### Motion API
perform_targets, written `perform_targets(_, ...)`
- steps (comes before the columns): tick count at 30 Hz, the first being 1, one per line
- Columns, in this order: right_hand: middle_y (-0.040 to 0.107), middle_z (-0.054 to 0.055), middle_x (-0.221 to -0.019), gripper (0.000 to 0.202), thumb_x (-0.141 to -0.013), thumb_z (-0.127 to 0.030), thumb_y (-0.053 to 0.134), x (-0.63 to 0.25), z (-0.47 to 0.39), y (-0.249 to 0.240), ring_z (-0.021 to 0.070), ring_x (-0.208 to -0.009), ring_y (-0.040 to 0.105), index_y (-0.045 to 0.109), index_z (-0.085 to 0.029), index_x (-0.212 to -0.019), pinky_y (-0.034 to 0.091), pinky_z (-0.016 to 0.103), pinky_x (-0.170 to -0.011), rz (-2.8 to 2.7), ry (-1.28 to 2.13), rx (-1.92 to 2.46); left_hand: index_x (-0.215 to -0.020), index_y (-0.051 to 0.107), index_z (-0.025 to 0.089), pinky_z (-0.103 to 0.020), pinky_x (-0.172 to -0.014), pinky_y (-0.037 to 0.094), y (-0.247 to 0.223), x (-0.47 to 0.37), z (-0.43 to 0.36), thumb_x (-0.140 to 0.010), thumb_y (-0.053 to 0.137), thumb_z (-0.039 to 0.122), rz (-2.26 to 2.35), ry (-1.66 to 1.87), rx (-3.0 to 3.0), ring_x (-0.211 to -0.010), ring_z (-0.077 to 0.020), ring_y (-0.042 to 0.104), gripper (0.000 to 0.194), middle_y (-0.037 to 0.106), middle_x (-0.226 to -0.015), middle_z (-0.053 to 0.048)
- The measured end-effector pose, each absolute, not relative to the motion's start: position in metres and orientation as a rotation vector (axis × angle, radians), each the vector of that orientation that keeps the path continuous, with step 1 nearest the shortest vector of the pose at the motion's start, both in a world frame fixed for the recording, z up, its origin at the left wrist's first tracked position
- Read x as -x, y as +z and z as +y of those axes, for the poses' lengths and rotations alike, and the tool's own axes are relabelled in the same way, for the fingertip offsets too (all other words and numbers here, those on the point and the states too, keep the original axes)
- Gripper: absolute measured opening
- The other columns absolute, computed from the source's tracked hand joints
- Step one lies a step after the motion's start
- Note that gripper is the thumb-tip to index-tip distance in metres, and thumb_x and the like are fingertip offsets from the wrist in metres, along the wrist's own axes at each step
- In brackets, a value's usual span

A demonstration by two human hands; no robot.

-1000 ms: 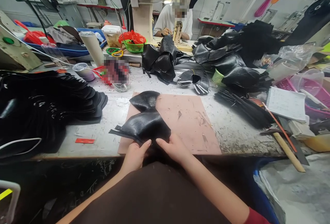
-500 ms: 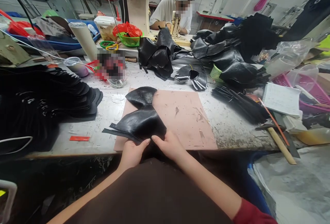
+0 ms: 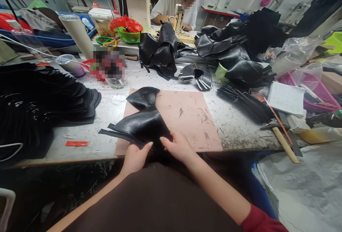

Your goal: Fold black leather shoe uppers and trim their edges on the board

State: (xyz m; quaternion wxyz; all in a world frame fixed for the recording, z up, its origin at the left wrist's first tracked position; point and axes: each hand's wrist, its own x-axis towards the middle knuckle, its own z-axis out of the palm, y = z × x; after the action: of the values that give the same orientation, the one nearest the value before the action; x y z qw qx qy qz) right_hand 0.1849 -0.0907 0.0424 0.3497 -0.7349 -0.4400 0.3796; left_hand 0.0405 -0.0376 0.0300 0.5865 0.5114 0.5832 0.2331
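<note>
View: head camera, looking forward and down over a cluttered white bench (image 3: 80,127).
Black leather piece (image 3: 140,124): front centre, lying over the near-left part of the pink board (image 3: 188,121); near edge reaches the bench edge, layered strip-like ends stick out to the left.
Second leather piece (image 3: 143,97): directly behind the first, touching it, far corner of the board; can't tell if the two are joined.
Left hand (image 3: 135,157): closed on the near edge of the black leather piece, thumb on top pointing right, fingers mostly hidden below.
Right hand (image 3: 178,146): closed on the same piece at its near-right corner, thumb toward the left thumb, small gap between thumb tips; fingertips out of sight.
Bench left: big stack of black pieces (image 3: 50,98), with a red strip (image 3: 77,143) lying flat between it and the board.
Behind board: round black piece with white tabs (image 3: 196,77), near a heap of black leather (image 3: 161,52).
Bench right: bundle of black strips (image 3: 242,104), open notebook (image 3: 285,98), wooden-handled hammer (image 3: 285,144) angled at the bench edge.
Far side: co-worker in a light top (image 3: 163,5) seated at a sewing machine (image 3: 178,19).
</note>
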Motion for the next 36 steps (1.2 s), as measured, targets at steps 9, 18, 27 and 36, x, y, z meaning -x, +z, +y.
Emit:
perform_targets(9, 0.061, 0.000, -0.063, 0.008, -0.073, -0.024, 0.052, -0.185, -0.090, 0.038, 0.0149, -0.060, 0.060, 0.055, -0.017, -0.076, 0.045, 0.025, -0.055, -1.024, 1.166, 1.808, -0.084, 0.067, 0.010, -0.037, -0.085, 0.045, 0.023, -0.043, -0.041, -0.054, 0.075, 0.031, 1.295, 0.620, -1.077, -0.090, -0.0294, 0.062, 0.037, 0.071, -0.074, -0.007)
perform_targets(18, 0.058, -0.001, -0.063, 0.010, -0.071, -0.026, 0.052, -0.184, -0.090, 0.038, 0.0132, -0.059, 0.056, 0.055, -0.016, -0.072, 0.045, 0.025, -0.056, -0.982, 1.210, 1.695, -0.073, 0.067, 0.012, -0.033, -0.067, 0.049, 0.024, -0.042, -0.041, -0.054, 0.074, 0.030, 1.289, 0.487, -1.072, -0.073, -0.0258, 0.064, 0.027, 0.068, -0.063, -0.005)
perform_targets(27, 0.052, -0.003, -0.055, 0.012, -0.069, -0.028, 0.054, -0.185, -0.090, 0.043, 0.0101, -0.051, 0.049, 0.054, -0.016, -0.065, 0.039, 0.021, -0.048, -0.960, 1.201, 1.656, -0.057, 0.065, 0.014, -0.030, -0.062, 0.050, 0.032, -0.048, -0.043, -0.054, 0.075, 0.023, 1.294, 0.500, -0.921, -0.066, -0.0246, 0.064, 0.014, 0.065, -0.052, -0.003)
perform_targets(36, 0.057, -0.002, -0.060, 0.010, -0.070, -0.025, 0.054, -0.189, -0.090, 0.041, 0.0119, -0.056, 0.054, 0.057, -0.016, -0.071, 0.042, 0.022, -0.051, -1.008, 1.121, 1.730, -0.080, 0.068, 0.015, -0.034, -0.075, 0.054, 0.033, -0.048, -0.040, -0.055, 0.077, 0.021, 1.145, 0.417, -0.776, -0.081, -0.0250, 0.066, 0.027, 0.072, -0.084, -0.007)
